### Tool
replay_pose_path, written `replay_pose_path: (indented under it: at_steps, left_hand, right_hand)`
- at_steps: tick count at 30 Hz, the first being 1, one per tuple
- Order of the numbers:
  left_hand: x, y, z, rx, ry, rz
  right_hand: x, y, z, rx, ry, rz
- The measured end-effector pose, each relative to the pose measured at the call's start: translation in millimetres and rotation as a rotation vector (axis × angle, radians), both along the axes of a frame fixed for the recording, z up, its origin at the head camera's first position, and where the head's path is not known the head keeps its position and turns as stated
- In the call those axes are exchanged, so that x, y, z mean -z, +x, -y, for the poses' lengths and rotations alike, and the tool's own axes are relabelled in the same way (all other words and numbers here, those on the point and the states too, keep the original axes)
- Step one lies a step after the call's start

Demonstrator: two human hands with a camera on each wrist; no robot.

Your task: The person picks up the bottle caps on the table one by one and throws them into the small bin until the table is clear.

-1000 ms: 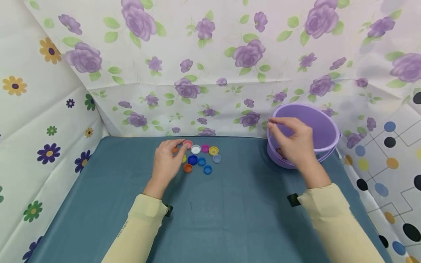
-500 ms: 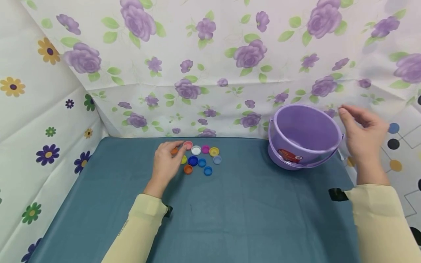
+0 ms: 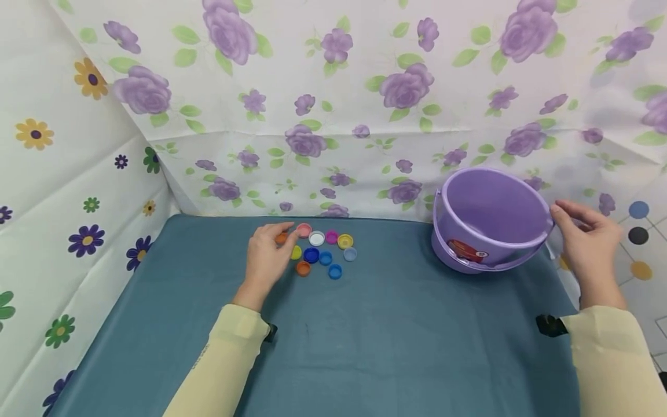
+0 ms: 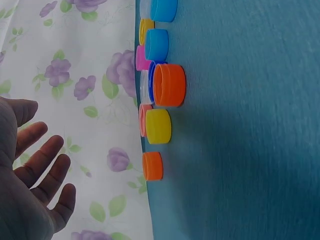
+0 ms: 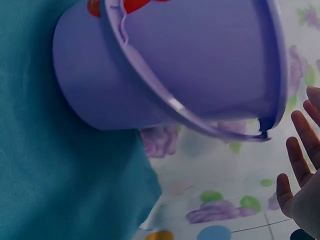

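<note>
My left hand (image 3: pixel 267 255) hovers over the left side of a group of bottle caps, fingers loosely bent. In the left wrist view it holds nothing and is apart from the orange cap (image 4: pixel 153 166) and the yellow cap (image 4: pixel 158 126). Around them lie a salmon cap (image 3: pixel 304 230), a white cap (image 3: pixel 316 238), a dark blue cap (image 3: pixel 311 255) and several others. My right hand (image 3: pixel 591 246) is beside the right rim of a purple bucket (image 3: pixel 452 229). Its loosely bent fingers hold nothing; the right wrist view shows a gap from the rim.
The bucket's handle (image 5: pixel 175 104) hangs down around its front. A teal cloth (image 3: pixel 385 324) covers the table. Flowered sheeting (image 3: pixel 354 156) rises along the back edge, with more patterned sheeting at both sides. The bucket stands near the back right corner.
My right hand has moved from above the bucket's front out to the right, then down beside the rim. My left hand stays over the caps. The head view has shifted slightly.
</note>
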State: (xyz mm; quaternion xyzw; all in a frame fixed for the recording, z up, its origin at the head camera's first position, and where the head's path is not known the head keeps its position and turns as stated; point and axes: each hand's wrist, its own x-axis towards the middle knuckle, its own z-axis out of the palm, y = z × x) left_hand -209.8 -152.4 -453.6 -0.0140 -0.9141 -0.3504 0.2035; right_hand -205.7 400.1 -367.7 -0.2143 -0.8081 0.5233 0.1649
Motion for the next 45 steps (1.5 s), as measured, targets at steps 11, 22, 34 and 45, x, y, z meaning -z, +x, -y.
replay_pose_path:
  at_steps: [11,22,34,45]
  left_hand:
    - [4.8,-8.4,11.3,-0.018,-0.018,0.049]
    - [4.5,-20.4,45.5,-0.082,-0.017,0.158]
    - [22.5,-30.7,75.6,-0.080,-0.036,0.268]
    - [38.9,-39.2,70.6,0.010,-0.133,0.415]
  right_hand:
    - [29.5,-0.5,-5.6,0.013,0.032,-0.078]
    - [33.7,-9.4,-0.4,0.005,-0.001,-0.125]
    - [35.2,0.0,-9.8,-0.106,-0.177,-0.097]
    - [48.4,1.9,-17.2,-0.084,-0.225,-0.091]
